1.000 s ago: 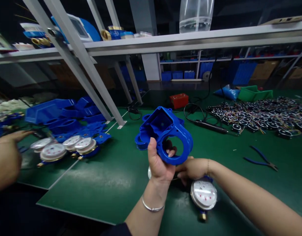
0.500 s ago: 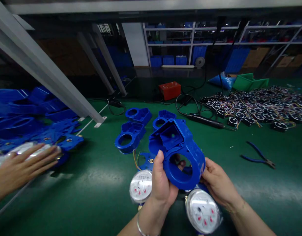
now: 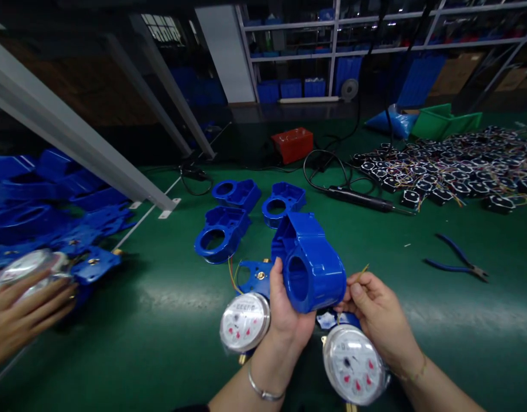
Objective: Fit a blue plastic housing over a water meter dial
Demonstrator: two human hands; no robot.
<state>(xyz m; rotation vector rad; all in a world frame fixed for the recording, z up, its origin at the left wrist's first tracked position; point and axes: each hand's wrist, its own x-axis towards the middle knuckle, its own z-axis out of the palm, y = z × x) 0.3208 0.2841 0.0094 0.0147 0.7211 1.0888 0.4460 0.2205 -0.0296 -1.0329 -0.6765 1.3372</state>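
My left hand point(image 3: 289, 306) grips a blue plastic housing point(image 3: 317, 257) with a round opening, held tilted above the table. Just right of it, my right hand point(image 3: 377, 312) pinches thin yellowish wires point(image 3: 363, 272) between thumb and fingers. Below that hand lies a round water meter dial point(image 3: 353, 363) with red pointers, joined to a blue plate partly hidden behind it. Left of my left wrist sits a second meter dial point(image 3: 245, 321), with a blue bracket point(image 3: 257, 276) and coloured wires behind it. Three more blue housings point(image 3: 222, 233) stand farther back on the green table.
Another person's hand point(image 3: 29, 315) rests on a meter at the left, near piled blue parts point(image 3: 40, 189). A black pen-like tool point(image 3: 360, 197), blue-handled pliers point(image 3: 458, 257), a red box point(image 3: 292, 144) and many black wired modules point(image 3: 452, 166) occupy the back and right. A metal post point(image 3: 83, 126) slants down left.
The blue housing has turned in my left hand, its round opening now facing more sideways. My right hand has come away from the housing and now shows wires in its fingers. The other person's hand moved left.
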